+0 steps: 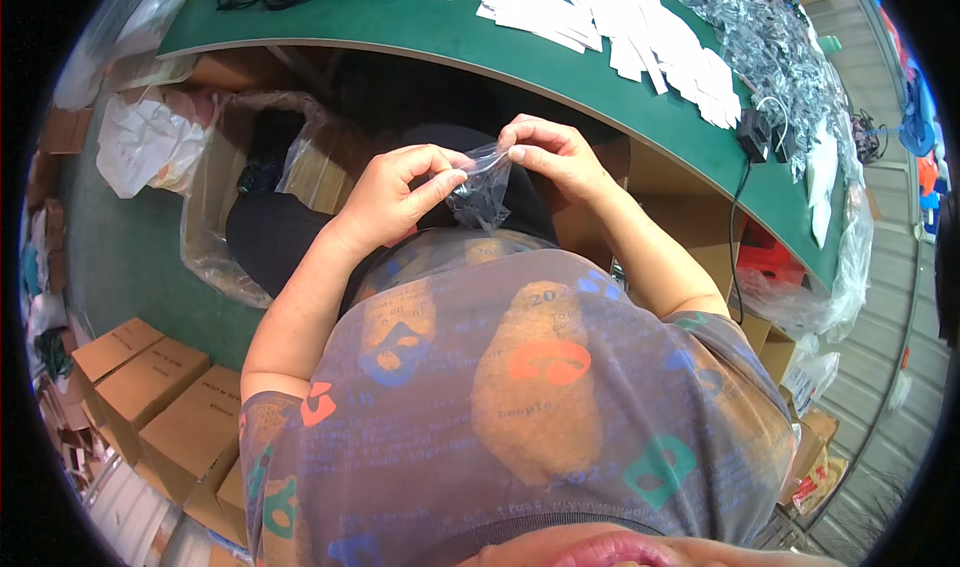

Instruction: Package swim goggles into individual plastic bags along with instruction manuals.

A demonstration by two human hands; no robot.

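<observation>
A small clear plastic bag (pixel 482 202) hangs between my two hands, over my lap and just short of the green table (pixel 420 72). Something dark seems to lie inside it, too small to make out. My left hand (pixel 402 189) pinches the bag's top edge at one side between thumb and forefinger. At the other top corner, my right hand (pixel 555 157) has its thumb and fingers closed on the plastic. The bag's lower end dangles loose.
White paper slips (pixel 625 27) and a heap of small clear bags (pixel 745 32) cover the table's right side. A black power adapter (pixel 755 135) sits at its edge with a hanging cord. Cardboard boxes (pixel 185 407) stand on the floor at left. A plastic-lined carton (pixel 320 167) is beside my legs.
</observation>
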